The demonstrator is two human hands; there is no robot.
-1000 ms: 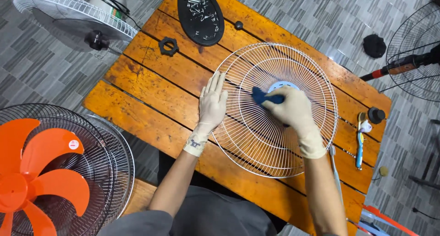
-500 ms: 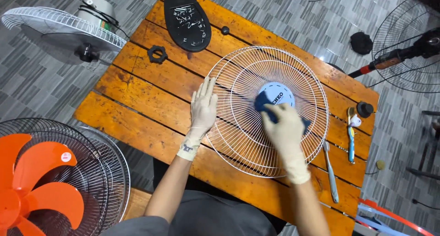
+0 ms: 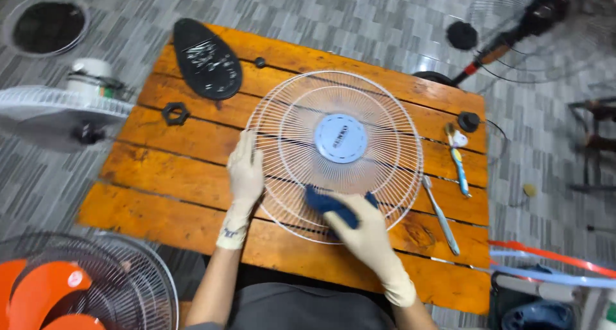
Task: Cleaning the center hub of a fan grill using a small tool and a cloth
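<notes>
Two gloved hands on one white wire fan guard (image 3: 333, 155), lying flat on the wooden slat table (image 3: 160, 195), right of centre and running close to the near edge.

Head view, only one there is:
- Step in hand, my read: wiping down the guard. The cloth sits on the near arc of the wires, below the round white hub cap (image 3: 341, 137).
- Right hand (image 3: 364, 235): fingers curled over a dark blue cloth (image 3: 328, 203), pressing it onto the near-side wires. Grasping the cloth, not flat.
- Left hand (image 3: 246, 171): spread open, palm down on the guard's left rim, fingers released and extended. Holds nothing, just pins the guard to the table.
- Next move, as I judge it: the cloth has the rest of the ring to cover, so the wiping hand needs to track along the wires while the left hand keeps the guard from spinning or sliding, or the guard gets rotated under the cloth. Light pressure; thin wires will flex.

Around it on the table:
- Black oval plate (image 3: 206, 57) with small screws on it, far left corner.
- Black hex nut (image 3: 174, 113) near the left edge, well apart from the guard.
- Small black knob (image 3: 468, 120) and a blue-handled toothbrush (image 3: 458, 163) near the right edge, a metal tool (image 3: 441, 214) just beside the guard's right rim.

Off the table: orange fan blade (image 3: 38, 291) behind another guard, lower left on the floor.
</notes>
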